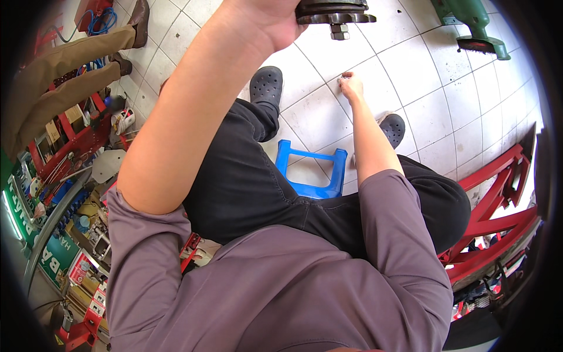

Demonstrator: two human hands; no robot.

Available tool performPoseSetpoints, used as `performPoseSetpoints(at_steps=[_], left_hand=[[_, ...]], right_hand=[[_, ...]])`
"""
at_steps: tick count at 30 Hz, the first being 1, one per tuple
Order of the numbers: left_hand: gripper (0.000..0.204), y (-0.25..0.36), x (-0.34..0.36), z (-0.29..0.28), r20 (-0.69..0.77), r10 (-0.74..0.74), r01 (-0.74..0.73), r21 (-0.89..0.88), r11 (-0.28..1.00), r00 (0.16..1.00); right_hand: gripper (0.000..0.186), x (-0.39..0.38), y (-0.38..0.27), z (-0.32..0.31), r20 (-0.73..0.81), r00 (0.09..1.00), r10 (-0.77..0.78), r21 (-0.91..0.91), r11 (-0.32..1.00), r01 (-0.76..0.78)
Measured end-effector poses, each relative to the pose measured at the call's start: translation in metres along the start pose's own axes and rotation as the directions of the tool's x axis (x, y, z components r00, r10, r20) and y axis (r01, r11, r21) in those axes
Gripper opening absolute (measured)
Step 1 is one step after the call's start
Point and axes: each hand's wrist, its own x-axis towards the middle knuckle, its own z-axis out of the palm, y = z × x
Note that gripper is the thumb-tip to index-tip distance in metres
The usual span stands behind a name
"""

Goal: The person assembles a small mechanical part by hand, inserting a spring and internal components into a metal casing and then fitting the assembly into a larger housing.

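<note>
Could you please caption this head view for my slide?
Seated on a blue stool, left hand lifts a toothed metal part; right hand touches the floor.
</note>
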Motion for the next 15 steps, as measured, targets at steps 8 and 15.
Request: performPoseSetpoints(at_steps=[8, 15], left_hand=[[0.02, 0.003, -0.002, 0.0, -0.021, 0.001, -0.001, 0.027, 1.0, 1.0], [0.022, 0.0, -0.004, -0.003, 0.049, 0.088, -0.09, 0.037, 0.995, 0.995]], right_hand=[[0.027, -0.008, -0.009, -0.005, -0.077, 0.985, -0.153, -0.103, 0.984, 0.145], [0.029, -0.017, -0.013, -0.01, -0.076, 0.96, -0.268, -0.16, 0.954, 0.254]])
